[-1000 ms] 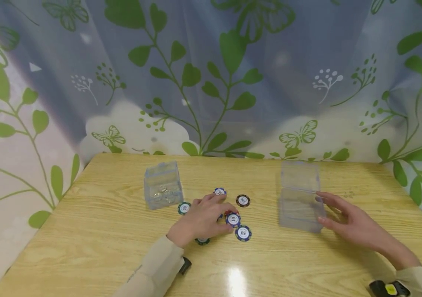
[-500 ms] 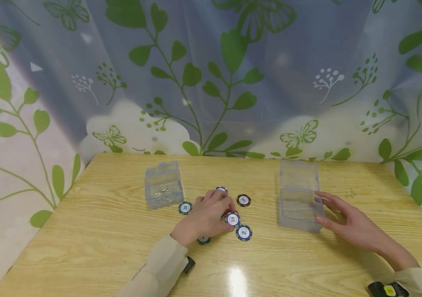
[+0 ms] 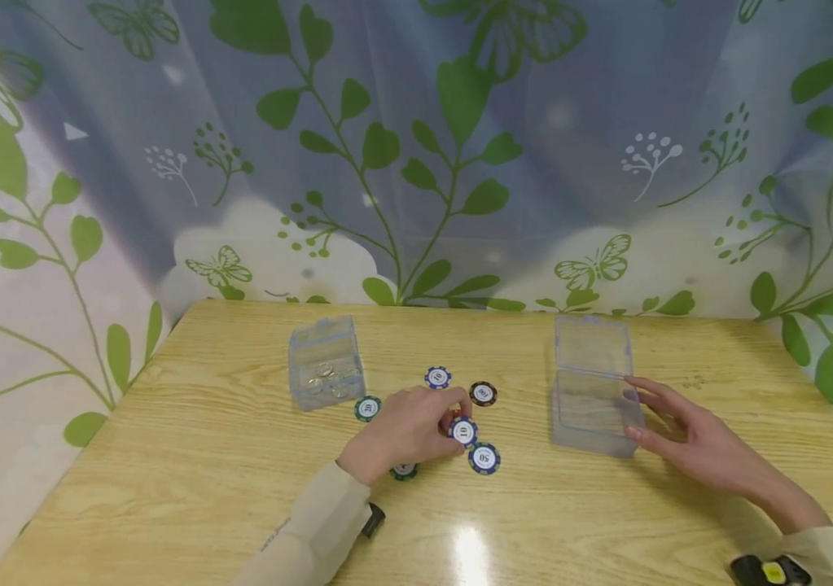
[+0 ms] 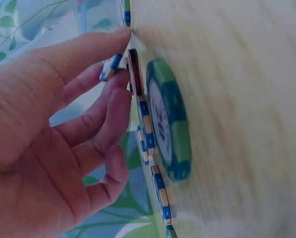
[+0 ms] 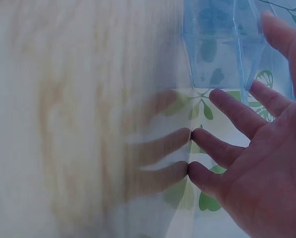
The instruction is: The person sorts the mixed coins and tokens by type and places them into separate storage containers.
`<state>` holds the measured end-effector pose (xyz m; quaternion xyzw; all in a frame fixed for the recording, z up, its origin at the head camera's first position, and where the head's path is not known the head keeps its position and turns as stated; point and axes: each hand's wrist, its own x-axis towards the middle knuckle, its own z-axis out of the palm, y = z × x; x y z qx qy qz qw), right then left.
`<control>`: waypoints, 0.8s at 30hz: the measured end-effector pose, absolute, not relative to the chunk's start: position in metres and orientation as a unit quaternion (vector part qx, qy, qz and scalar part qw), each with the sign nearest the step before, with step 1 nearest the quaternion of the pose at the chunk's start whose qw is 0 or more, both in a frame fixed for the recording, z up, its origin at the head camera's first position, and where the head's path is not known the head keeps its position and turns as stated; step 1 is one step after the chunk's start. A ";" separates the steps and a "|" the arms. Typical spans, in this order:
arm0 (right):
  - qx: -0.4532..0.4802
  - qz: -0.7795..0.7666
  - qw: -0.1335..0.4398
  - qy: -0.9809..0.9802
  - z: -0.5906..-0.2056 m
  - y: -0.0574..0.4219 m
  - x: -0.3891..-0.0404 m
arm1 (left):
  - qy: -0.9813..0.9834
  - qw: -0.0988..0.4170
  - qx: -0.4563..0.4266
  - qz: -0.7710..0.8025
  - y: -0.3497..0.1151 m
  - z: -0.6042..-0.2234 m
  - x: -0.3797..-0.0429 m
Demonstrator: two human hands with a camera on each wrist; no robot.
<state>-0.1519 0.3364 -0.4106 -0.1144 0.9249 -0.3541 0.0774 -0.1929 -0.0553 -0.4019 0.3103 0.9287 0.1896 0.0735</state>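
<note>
pinches with the left grip [image 3: 407,425], roughly midway between the side edges of the table [image 3: 555,521], a blue 10 chip [image 3: 463,432], probably light, stiff and slick, best held by its rim, with the right grip [image 3: 702,446] spread at a clear box [image 3: 594,442].

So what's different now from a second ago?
The left hand drew its fingers in, uncovering the farther blue 10 chip; thumb and forefinger pinch the nearer blue 10 chip. The right hand stayed against the right clear box; the 50 chip and 100 chip stayed put.
</note>
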 end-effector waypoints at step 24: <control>-0.118 -0.364 0.074 0.921 -0.413 0.338 -0.152 | 0.913 0.123 0.298 0.250 -0.062 -0.396 -0.196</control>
